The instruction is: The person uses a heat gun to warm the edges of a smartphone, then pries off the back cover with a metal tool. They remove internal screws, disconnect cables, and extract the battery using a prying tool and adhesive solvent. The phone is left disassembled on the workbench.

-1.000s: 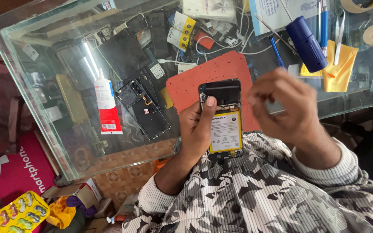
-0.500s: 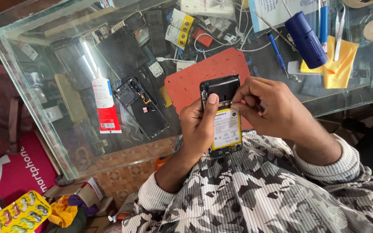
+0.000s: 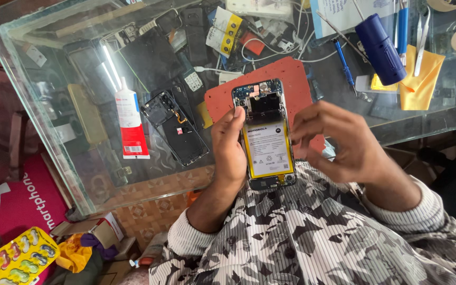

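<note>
In the head view, the person's left hand (image 3: pixel 231 153) cradles an opened smartphone (image 3: pixel 264 134) from behind and along its left edge, with the thumb laid over that edge. The grip leaves the exposed inside facing up toward the camera, so the white-and-yellow battery (image 3: pixel 267 148) and the blue circuit board (image 3: pixel 257 92) at the top end stay clear of the fingers. The phone sits above the person's lap, just in front of the glass table's (image 3: pixel 54 158) near edge, with its top end over the red perforated mat (image 3: pixel 291 79).

The right hand (image 3: pixel 339 145) is just beside the phone's right edge, half open with fingers curled and spread. It appears to hold nothing, though whether its fingertips touch the phone cannot be told.

On the glass, tools lie within arm's reach rather than in the way. A white and red glue tube (image 3: pixel 129 124) lies to the left, a second stripped phone frame (image 3: pixel 175 126) beside it. Farther right are a blue cylinder (image 3: pixel 380 48), a blue-handled screwdriver (image 3: pixel 344 60) and a yellow cloth (image 3: pixel 420 79).

Below the table, a yellow tray (image 3: pixel 11 258) sits on the floor.
</note>
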